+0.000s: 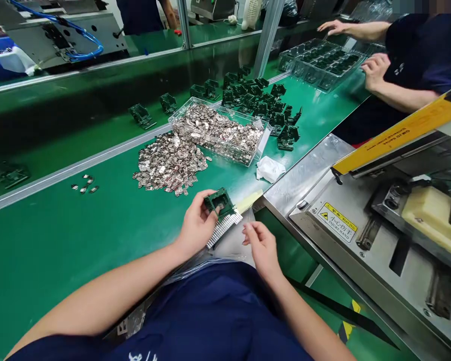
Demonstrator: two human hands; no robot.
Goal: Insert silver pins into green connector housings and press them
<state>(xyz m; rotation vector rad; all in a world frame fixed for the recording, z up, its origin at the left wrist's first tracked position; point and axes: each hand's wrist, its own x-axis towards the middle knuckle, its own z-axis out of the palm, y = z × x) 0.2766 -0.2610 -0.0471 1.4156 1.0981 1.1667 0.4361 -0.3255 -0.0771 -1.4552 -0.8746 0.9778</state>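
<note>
Frame (221,197) sits in my L hand (196,224), grip closed on it, up-left of R hand (262,245). Strip (223,231) lies btwn, long axis slanting up-right. R fingers curled, apart from frame; can't tell if holding anything.

On the counter (60,250), a heap of metal plates (171,163) is placed left of a box (262,143) in which further plates are held. Housings (261,104) are clustered behind the box and to its right; wadded paper (270,169) is set before its right end. A machine (379,235) is stationed at near right.
</note>
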